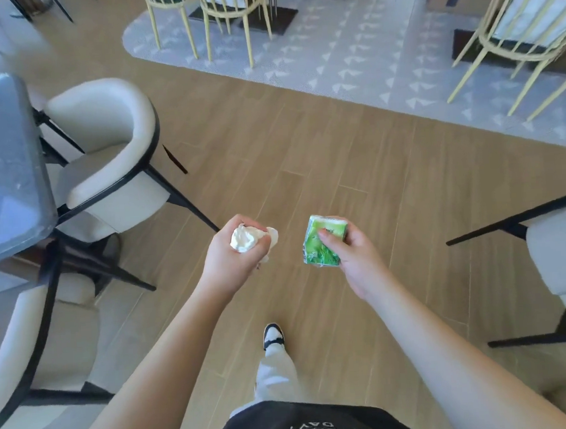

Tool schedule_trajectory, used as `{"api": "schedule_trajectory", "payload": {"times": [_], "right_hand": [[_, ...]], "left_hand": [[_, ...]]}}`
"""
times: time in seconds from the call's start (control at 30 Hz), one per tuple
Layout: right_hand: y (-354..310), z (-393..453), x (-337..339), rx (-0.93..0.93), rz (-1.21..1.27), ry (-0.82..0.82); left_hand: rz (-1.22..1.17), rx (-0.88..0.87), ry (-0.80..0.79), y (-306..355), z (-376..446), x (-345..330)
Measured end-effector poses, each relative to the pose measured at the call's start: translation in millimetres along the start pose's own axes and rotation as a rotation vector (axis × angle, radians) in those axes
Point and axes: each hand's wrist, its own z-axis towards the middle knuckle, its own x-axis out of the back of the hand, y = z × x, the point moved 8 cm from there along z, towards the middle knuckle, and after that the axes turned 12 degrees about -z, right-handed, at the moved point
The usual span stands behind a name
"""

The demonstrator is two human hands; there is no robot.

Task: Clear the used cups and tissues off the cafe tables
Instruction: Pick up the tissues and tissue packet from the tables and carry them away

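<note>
The crumpled tissues (243, 239) sit bunched in the left hand (228, 254), whose fingers curl round the wad so that white folds bulge out at the top and a tail pokes from the thumb side. They are off any table and carried in the air above the wooden floor (304, 153). Just to the right of the tissues, apart from them and at about the same height, the right hand (346, 243) grips a green tissue pack (323, 241), thumb pressed on its printed face, fingers behind. The pack's long axis runs roughly up and away from the person, slightly tilted.

Well to the left of the tissues stands the glass table (4, 171), with a cream chair (105, 152) between it and the hands; the visible part of its top shows no cup, though glare makes that uncertain. Another cream chair (559, 257) lies well to the right. A shoe (273, 336) is planted below the tissues, pointing forward.

Judgement: both hands are loaded, so neither can take up a cup until something is set down. No bin is in view; the drop-off lies somewhere outside the frame, and the left hand's load is the one that must go there.
</note>
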Motion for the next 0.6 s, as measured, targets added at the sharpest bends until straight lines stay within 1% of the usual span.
{"api": "schedule_trajectory", "payload": {"times": [0.1,0.3,0.47,0.6], "right_hand": [[-20.0,54.2,-15.6,-0.014,-0.023,0.035],[-75.7,154.2,-48.9,0.004,-0.045,0.04],[-112.8,233.5,-60.7,0.032,-0.041,0.029],[-135.1,304.1,-67.4,0.049,-0.03,0.011]], "left_hand": [[-0.014,0.011,-0.021,2.1,64.2,13.4],[-0.053,-0.003,-0.054,30.0,182.4,39.7],[-0.062,-0.034,-0.061,51.1,263.3,45.3],[-0.035,-0.046,-0.036,58.9,325.7,47.8]]}}
